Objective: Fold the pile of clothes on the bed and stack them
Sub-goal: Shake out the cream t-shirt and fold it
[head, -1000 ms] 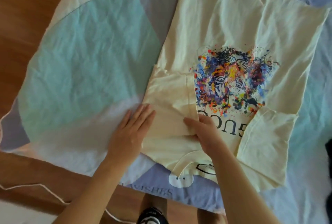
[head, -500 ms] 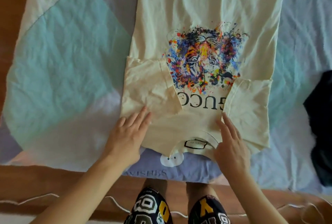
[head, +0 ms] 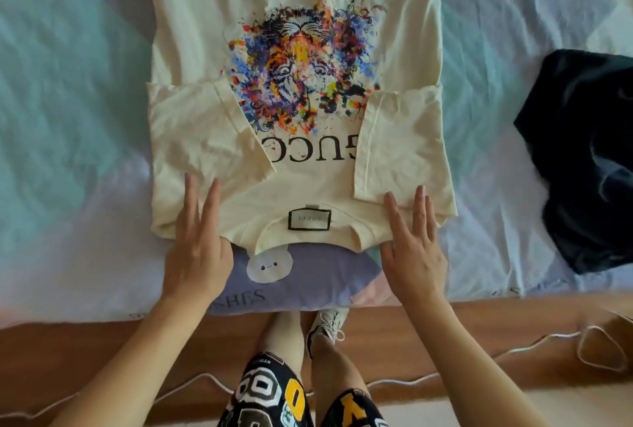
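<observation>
The cream T-shirt (head: 294, 49) lay flat and front-up on the bed (head: 68, 84), its collar toward the person at the near edge; a many-coloured tiger-face print (head: 301, 60) covered the chest, with black lettering just below it, seen upside down from the head camera; a black-framed neck label (head: 309, 219) showed inside the collar. Both of the 2 short sleeves were folded inward over the front, the left sleeve (head: 202, 138) covering the start of the lettering and the right sleeve (head: 400, 145) covering its end.

The left hand (head: 197, 248) lay palm-down with straight, slightly spread fingers on the shirt's near left shoulder, its heel over the bedding; it gripped nothing. The right hand (head: 412, 245) lay likewise on the near right shoulder, fingers straight and resting at the lower corner of the folded right sleeve; nothing was pinched or curled round.

Under the collar the sheet showed a lilac patch with a small white bunny face (head: 270, 265) and part of some printed letters. A dark garment (head: 582, 159) lay crumpled on the bed well to the right, apart from the shirt. Beyond the bed's near edge ran a wooden floor (head: 479, 341) with a thin white cord (head: 513, 354) trailing over it; the person's legs, patterned shorts (head: 274, 395) and 1 white sneaker (head: 329, 324) showed below.
</observation>
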